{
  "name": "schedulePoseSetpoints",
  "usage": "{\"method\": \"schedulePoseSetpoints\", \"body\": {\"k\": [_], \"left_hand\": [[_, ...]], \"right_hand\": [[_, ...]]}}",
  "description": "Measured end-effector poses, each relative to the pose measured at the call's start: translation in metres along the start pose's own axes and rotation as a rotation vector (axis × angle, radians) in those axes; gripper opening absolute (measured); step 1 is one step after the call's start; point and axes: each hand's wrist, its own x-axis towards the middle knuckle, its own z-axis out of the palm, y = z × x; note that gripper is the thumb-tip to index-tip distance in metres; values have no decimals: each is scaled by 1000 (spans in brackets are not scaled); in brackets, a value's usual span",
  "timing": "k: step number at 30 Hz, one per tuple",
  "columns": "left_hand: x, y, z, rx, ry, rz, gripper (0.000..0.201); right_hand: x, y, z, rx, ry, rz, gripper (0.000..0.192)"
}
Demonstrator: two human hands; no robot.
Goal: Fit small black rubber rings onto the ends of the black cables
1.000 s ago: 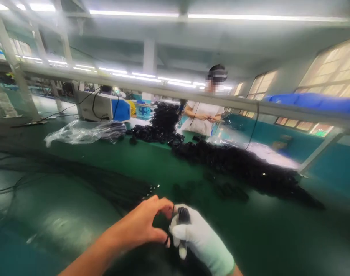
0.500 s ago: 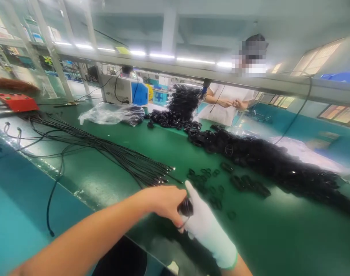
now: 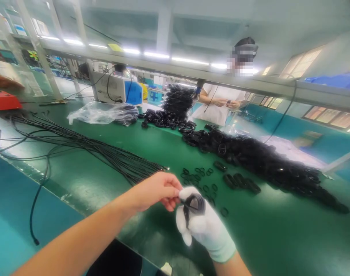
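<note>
Rising toward frame centre since a moment ago, the gloved right hand (image 3: 205, 226) now cups a coiled cable (image 3: 194, 203) while the bare left hand (image 3: 157, 190) pinches its end, so winding looks nearly finished.

Green workbench, strewn with cable stock

A long heap of black coils (image 3: 267, 161) lay across the green table (image 3: 152, 145); loose black cables (image 3: 85, 147) fanned leftward, beside a clear plastic bag (image 3: 97, 114), a white-and-blue machine (image 3: 117, 92) and a co-worker (image 3: 221, 105).

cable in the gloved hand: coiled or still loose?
Coiled: the black cable sits as a small round loop on the gloved right hand, left hand pinching its edge.
</note>
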Motion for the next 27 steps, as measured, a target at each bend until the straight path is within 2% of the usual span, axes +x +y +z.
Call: {"method": "schedulePoseSetpoints", "body": {"k": [2,4,8,10,14,17,19,21,24,26,27], "left_hand": [[-2,4,1,-111,21,58,24],[-4,5,4,-44,70,140,33],[-5,5,14,531,166,410,37],[-3,3,18,741,204,481,33],[5,-6,20,770,370,463,30],[9,-14,16,736,424,415,27],[11,-17,14,705,429,391,26],[12,-20,12,668,437,365,27],[13,-20,6,670,466,315,24],[12,-19,-2,658,400,299,24],[11,-18,-7,618,313,301,28]], "right_hand": [[2,1,0,6,19,-28,50],[4,1,0,-7,52,-28,50],[7,4,-3,-45,15,88,44],[9,9,-7,12,-15,106,41],[11,15,-12,262,3,173,58],[12,12,-10,327,-16,167,39],[13,9,-6,337,-44,124,26],[14,8,-3,371,-46,132,31],[15,12,-2,387,54,148,44],[15,15,-2,393,107,139,42],[15,17,-2,415,106,154,40]]}}
